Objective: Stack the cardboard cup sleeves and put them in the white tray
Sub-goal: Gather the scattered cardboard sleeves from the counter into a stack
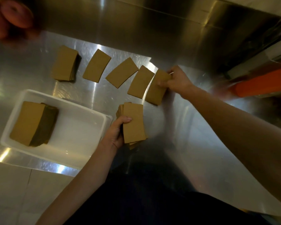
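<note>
My left hand grips a stack of brown cardboard sleeves just right of the white tray. Inside the tray's left half lies a thick stack of sleeves. My right hand pinches the upper end of a flat sleeve lying on the steel counter. To its left, three single sleeves lie in a row. A further pile of sleeves sits at the far left of that row.
The steel counter meets a steel back wall beyond the row. An orange object lies at the right edge. A blurred hand of another person shows at the top left corner. The counter's front edge runs below the tray.
</note>
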### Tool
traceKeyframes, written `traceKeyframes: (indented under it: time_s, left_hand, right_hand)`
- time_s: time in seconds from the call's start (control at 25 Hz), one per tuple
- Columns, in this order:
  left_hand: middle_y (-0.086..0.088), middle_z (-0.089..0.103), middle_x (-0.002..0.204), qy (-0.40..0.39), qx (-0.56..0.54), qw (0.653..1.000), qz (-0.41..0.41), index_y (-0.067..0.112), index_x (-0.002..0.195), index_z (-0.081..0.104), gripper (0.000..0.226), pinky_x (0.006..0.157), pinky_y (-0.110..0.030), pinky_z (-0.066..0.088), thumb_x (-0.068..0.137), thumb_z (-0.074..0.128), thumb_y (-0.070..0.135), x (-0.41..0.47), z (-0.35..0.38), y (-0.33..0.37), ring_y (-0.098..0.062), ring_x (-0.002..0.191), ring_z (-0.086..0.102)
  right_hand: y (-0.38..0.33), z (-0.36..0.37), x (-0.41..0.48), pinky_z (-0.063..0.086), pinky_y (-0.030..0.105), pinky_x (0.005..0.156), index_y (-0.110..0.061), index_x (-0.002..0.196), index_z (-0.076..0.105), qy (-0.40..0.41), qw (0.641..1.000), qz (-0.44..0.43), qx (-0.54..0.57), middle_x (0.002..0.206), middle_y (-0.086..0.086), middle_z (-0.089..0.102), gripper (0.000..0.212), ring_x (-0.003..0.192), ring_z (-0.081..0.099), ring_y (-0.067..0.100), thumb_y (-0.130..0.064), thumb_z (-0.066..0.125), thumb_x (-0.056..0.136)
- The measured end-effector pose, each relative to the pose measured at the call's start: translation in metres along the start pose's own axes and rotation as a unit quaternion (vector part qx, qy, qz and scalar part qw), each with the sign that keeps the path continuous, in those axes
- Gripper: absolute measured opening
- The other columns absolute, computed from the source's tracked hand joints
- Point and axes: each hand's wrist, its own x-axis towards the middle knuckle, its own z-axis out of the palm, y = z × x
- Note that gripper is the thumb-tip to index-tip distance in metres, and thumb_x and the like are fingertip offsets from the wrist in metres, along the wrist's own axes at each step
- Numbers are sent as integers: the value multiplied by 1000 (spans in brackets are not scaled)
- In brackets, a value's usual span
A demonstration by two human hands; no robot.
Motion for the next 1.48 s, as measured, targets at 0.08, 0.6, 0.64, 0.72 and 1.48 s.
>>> traceKeyframes:
  time_s: [0.08, 0.6, 0.64, 0.72, 1.48]
  left_hand:
    - [-16, 61, 118, -1, -6, 1000, 7, 11, 142, 42, 126, 76, -46, 55, 29, 94, 32, -3, 2, -1, -30, 101, 62]
    - [-16, 60, 117, 25, -38, 999, 2, 12, 145, 39, 134, 70, -43, 56, 25, 95, 33, -21, -7, 3, -32, 100, 61]
    - [-16, 60, 117, 23, -39, 999, 2, 13, 144, 39, 135, 68, -43, 56, 24, 95, 34, -22, -6, 4, -32, 101, 61]
    - [-16, 58, 120, 28, -47, 998, 10, 15, 145, 39, 136, 68, -43, 56, 23, 95, 34, -24, -8, 5, -32, 102, 60]
    - [-12, 70, 91, 30, -100, 994, 1, 13, 111, 59, 55, 61, -37, 58, 57, 69, 12, -37, -17, 12, -26, 79, 68]
  right_hand:
    - [-12, -4, 3, 57, 31, 75, -13, 130, 42, -22, 995, 8, 95, 128, 11, 51, 70, 111, 57, 24, -15, 84, 73]
    - [-51, 36, 12, 50, 28, 75, -8, 126, 46, -57, 998, -2, -21, 113, 7, 52, 64, 106, 56, 22, -20, 82, 76]
    - [-58, 32, 10, 52, 25, 71, -7, 132, 42, -62, 997, 3, 46, 115, 6, 50, 68, 107, 55, 20, -14, 81, 77]
    - [-75, 36, 15, 53, 23, 64, -7, 139, 35, -66, 995, -1, 73, 119, 5, 45, 76, 109, 51, 19, -13, 80, 78]
    - [-165, 107, 45, 53, 26, 75, -10, 139, 37, -179, 974, -88, -105, 137, 9, 47, 72, 119, 52, 23, -21, 78, 81]
